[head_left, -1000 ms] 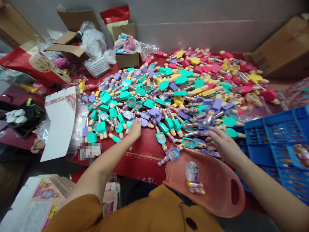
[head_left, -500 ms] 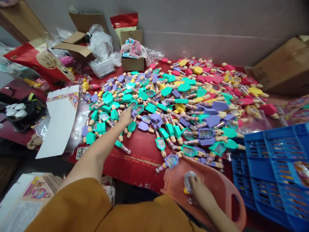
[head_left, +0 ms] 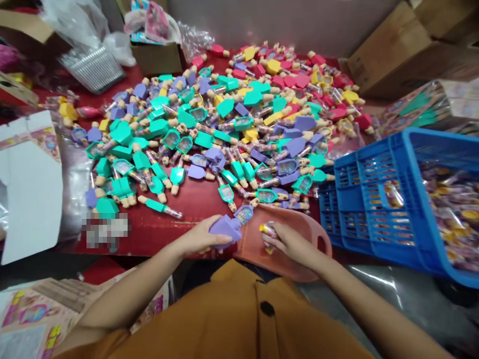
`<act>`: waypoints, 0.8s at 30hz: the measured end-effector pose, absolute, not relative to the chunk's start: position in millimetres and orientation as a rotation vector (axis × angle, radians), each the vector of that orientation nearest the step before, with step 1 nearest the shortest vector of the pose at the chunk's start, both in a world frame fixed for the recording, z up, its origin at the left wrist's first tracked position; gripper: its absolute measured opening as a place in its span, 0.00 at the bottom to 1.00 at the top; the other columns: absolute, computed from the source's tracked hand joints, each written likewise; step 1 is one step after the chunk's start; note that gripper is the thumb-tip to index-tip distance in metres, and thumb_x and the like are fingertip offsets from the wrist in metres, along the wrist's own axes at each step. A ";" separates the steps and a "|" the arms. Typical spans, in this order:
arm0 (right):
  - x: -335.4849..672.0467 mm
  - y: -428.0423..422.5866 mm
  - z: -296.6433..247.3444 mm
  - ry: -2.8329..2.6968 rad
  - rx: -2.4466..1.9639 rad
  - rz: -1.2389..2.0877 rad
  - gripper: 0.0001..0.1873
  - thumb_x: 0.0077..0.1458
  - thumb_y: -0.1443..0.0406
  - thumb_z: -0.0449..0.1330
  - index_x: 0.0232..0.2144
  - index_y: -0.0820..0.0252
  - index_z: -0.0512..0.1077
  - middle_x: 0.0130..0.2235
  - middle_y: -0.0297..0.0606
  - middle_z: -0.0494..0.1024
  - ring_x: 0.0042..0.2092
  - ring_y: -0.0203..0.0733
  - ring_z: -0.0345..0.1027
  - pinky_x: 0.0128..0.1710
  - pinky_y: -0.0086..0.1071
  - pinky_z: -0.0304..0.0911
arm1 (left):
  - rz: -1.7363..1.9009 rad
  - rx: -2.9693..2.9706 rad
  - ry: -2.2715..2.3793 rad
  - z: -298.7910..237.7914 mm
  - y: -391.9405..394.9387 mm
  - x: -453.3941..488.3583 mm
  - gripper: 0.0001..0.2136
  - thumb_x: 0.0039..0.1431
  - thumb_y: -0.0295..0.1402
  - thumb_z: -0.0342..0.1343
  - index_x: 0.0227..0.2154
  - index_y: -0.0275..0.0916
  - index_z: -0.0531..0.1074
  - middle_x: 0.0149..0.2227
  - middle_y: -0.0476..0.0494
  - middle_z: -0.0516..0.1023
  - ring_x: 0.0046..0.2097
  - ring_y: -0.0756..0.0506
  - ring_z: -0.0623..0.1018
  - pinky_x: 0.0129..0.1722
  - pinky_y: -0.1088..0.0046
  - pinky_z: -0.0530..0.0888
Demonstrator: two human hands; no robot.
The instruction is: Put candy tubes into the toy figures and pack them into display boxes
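Red worktable (head_left: 160, 234) is carrying a heap of popsicle-shaped toys; near it, the left hand (head_left: 200, 237) is wrapping closely round a lilac toy (head_left: 224, 230), while the right hand (head_left: 290, 244) is pinching a yellow-capped tube (head_left: 268, 233) above a salmon plastic tray (head_left: 250, 244).

Both arms reach forward from the body, elbows low, forearms angled inward, hands close together at centre but not touching. Left hand (head_left: 202, 237) is turned palm-inward, thumb on top, fingers extended and closed around a held piece. Right hand (head_left: 290, 244) is palm down, wrist slightly raised, fingers curled inward in a pinching grip. Left forearm (head_left: 130, 294) and right forearm (head_left: 366, 304) are bare.
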State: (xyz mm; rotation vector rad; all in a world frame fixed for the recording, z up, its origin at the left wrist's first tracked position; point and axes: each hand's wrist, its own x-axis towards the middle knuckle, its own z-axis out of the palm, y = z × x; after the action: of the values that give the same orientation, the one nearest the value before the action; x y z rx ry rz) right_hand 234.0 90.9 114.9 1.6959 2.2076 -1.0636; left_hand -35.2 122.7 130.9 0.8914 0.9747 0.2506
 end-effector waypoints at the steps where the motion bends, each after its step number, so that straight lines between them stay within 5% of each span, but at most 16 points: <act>1: 229.5 95.6 131.7 2.259 1.657 -1.064 0.12 0.59 0.59 0.51 0.39 0.63 0.66 0.38 0.42 0.73 0.38 0.42 0.66 0.35 0.31 0.57 | 0.228 0.856 0.927 135.6 122.0 -34.4 0.30 0.39 0.45 0.62 0.45 0.36 0.63 0.36 0.44 0.72 0.29 0.50 0.72 0.26 0.75 0.70; 8: 201.6 99.6 206.3 3.045 1.001 -0.566 0.17 0.62 0.57 0.46 0.33 0.62 0.68 0.26 0.38 0.70 0.28 0.40 0.62 0.28 0.33 0.51 | -0.007 1.018 0.813 167.1 113.3 -27.2 0.20 0.38 0.42 0.64 0.32 0.34 0.67 0.27 0.52 0.67 0.26 0.53 0.66 0.24 0.79 0.64; 12: 200.9 80.5 219.2 3.063 0.950 -0.609 0.18 0.63 0.58 0.45 0.32 0.64 0.68 0.25 0.37 0.71 0.26 0.38 0.63 0.26 0.32 0.51 | 0.009 1.274 0.822 180.3 93.9 -22.7 0.18 0.40 0.44 0.63 0.30 0.35 0.71 0.26 0.52 0.71 0.28 0.52 0.69 0.26 0.79 0.63; 17: 201.1 58.5 217.8 2.888 1.042 -0.915 0.21 0.63 0.56 0.43 0.28 0.63 0.68 0.23 0.37 0.70 0.23 0.36 0.62 0.22 0.31 0.48 | -0.009 1.483 0.832 189.2 73.8 -16.8 0.20 0.45 0.41 0.61 0.42 0.42 0.72 0.36 0.48 0.78 0.35 0.47 0.75 0.33 0.77 0.67; 24: 198.0 62.8 191.6 1.780 1.420 -2.008 0.24 0.56 0.49 0.50 0.28 0.66 0.70 0.24 0.36 0.71 0.25 0.33 0.60 0.23 0.25 0.52 | -0.265 1.824 1.005 187.7 86.8 -9.0 0.17 0.46 0.46 0.58 0.37 0.44 0.73 0.33 0.45 0.79 0.34 0.40 0.77 0.28 0.73 0.67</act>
State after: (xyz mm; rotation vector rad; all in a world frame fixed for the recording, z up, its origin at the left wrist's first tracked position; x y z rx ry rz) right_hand 198.0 62.8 191.6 1.4199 1.7804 -2.0075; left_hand -9.0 86.8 187.7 1.8243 1.0049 -0.2651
